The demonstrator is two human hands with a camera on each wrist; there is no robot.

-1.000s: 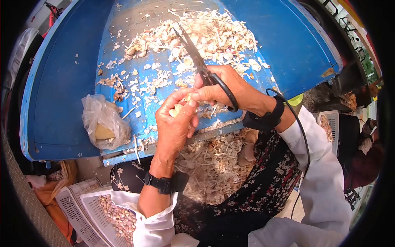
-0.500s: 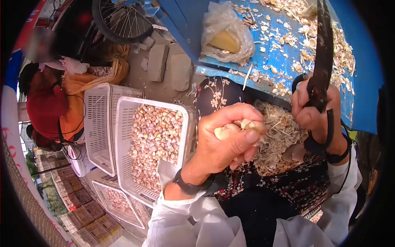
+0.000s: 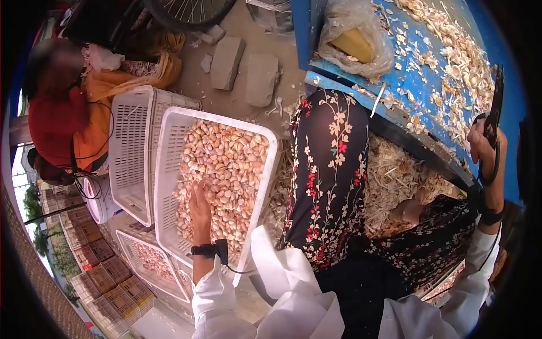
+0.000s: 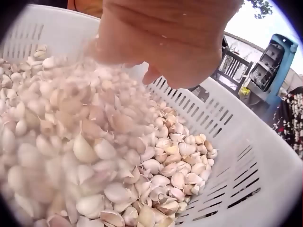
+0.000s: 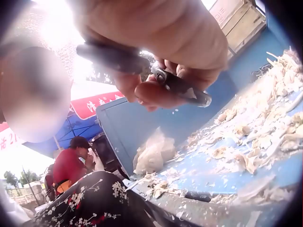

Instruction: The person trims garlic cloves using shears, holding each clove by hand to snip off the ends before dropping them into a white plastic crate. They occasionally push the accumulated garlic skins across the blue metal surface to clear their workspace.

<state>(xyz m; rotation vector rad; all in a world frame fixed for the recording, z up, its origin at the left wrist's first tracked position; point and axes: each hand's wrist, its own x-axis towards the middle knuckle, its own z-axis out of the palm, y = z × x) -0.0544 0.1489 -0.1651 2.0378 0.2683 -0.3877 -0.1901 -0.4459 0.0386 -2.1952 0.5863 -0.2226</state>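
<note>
Over the white crate (image 3: 259, 186) of garlic cloves (image 3: 226, 164) hangs the left hand (image 3: 200, 206), its fingers extended above the heap. From the left wrist view, the same hand (image 4: 161, 40) is at the top, with loose cloves (image 4: 104, 151) below it, some blurred; its fingertips are mostly hidden. At the right, by the blue tray's edge, the right hand (image 3: 485, 148) grips dark scissors (image 3: 497, 104), blades pointing away. Up close in the right wrist view, the fingers of the right hand (image 5: 161, 56) curl round the scissor handles (image 5: 182, 87).
The blue tray (image 3: 333, 72) holds garlic scraps and a plastic bag (image 3: 358, 42) with something yellow inside. An empty crate (image 3: 131, 158) and a smaller crate of cloves (image 3: 152, 257) stand left. A person in red (image 3: 56, 127) sits beyond; a heap of peelings (image 3: 389, 175) lies below the tray.
The left hand has moved from near the tray, where it held pale cloves, to over the crate. The right hand has shifted right with the scissors. The head view has swung left.
</note>
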